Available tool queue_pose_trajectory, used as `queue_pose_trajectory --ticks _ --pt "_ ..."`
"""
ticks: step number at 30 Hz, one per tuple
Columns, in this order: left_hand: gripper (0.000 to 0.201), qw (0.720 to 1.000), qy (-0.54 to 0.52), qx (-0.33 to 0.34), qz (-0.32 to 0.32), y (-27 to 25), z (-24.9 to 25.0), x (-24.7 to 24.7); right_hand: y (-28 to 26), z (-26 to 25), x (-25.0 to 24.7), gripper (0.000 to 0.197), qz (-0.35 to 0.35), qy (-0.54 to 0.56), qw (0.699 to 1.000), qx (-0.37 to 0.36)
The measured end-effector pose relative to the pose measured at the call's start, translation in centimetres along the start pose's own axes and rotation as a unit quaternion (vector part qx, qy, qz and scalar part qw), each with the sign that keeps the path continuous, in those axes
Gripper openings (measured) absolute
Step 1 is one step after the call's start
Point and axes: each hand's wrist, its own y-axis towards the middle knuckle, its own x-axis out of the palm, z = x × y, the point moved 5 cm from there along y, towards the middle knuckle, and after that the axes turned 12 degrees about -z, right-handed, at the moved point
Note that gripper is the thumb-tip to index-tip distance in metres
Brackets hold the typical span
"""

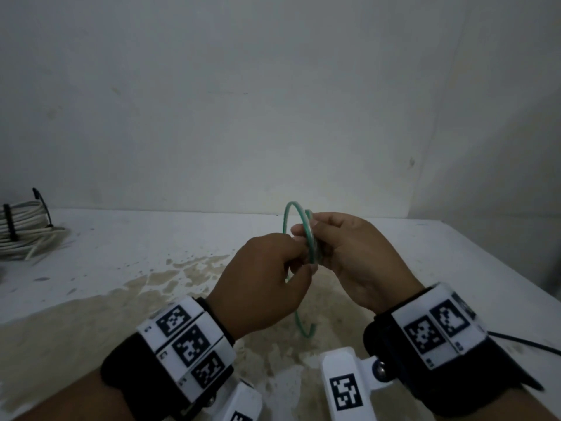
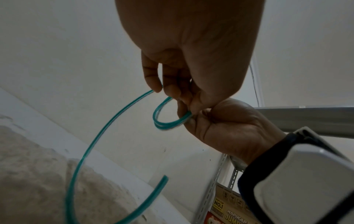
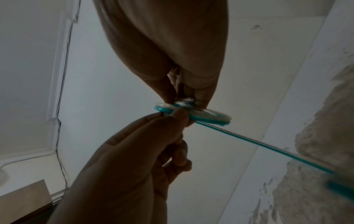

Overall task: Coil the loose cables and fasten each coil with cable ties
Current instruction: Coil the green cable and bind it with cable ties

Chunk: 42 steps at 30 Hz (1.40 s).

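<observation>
At 9 o'clock in the head view, a white cable bundle (image 1: 25, 230) lies on the table (image 1: 455, 253), cinched by a black tie (image 1: 9, 223). At centre, the left hand (image 1: 267, 281) and right hand (image 1: 358, 256) meet above the table, each pinching the green cable (image 1: 299, 218): glossy, translucent, round in section, wound into small stacked loops. Its free tail sweeps to 6 o'clock, the cut end hanging loose (no tie yet visible on it). Risk: the tubing looks stiff and springy; should either pinch slacken, the loops would likely spring open.
</observation>
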Motion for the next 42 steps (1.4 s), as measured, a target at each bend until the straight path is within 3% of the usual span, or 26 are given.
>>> queue_pose_trajectory --ticks 7,10,13,19,24,28,31,33,36,38,42 --pt "0.006 0.996 -0.047 -0.042 0.056 -0.1 -0.6 -0.2 -0.1 0.4 0.3 0.023 0.011 -0.037 0.999 -0.017" --pt "0.014 0.995 -0.064 -0.029 0.072 -0.2 -0.3 -0.6 -0.1 0.8 0.3 0.028 0.010 0.012 1.000 -0.016" --pt "0.007 0.992 -0.065 -0.021 0.105 -0.5 -0.1 -0.9 -0.2 1.3 0.6 0.028 0.001 0.096 0.995 -0.005" --pt "0.006 0.984 -0.111 -0.058 0.126 -0.5 -0.6 -0.7 -0.6 1.9 1.3 0.029 -0.011 0.126 0.992 -0.004" --pt "0.012 0.958 -0.230 -0.114 0.124 -0.3 -1.2 -0.2 -0.9 2.1 1.6 0.031 -0.005 0.167 0.986 -0.016" --pt "0.011 0.938 -0.292 -0.143 0.117 -0.3 -1.6 0.0 -0.9 2.2 1.3 0.026 0.011 0.061 0.998 -0.021" --pt "0.018 0.954 -0.244 -0.113 0.132 -0.4 -1.6 -0.6 -1.1 1.5 0.9 0.027 0.011 0.001 1.000 -0.023" --pt "0.015 0.977 -0.145 -0.064 0.143 -0.4 -1.5 -1.9 -1.3 0.9 0.4 0.028 0.004 -0.030 0.999 -0.016" --pt "0.040 1.000 -0.021 0.000 0.020 0.5 -2.0 -2.4 -1.4 0.1 0.1 0.027 -0.055 -0.068 0.996 -0.014" --pt "0.037 0.998 -0.027 -0.014 -0.059 1.0 -2.4 -2.7 -1.5 -0.6 0.0 0.027 -0.086 -0.081 0.993 -0.022" --pt "0.018 0.991 -0.103 -0.061 -0.055 1.7 -2.9 -4.0 -1.7 -2.2 -0.6 0.024 -0.093 -0.113 0.987 -0.060"
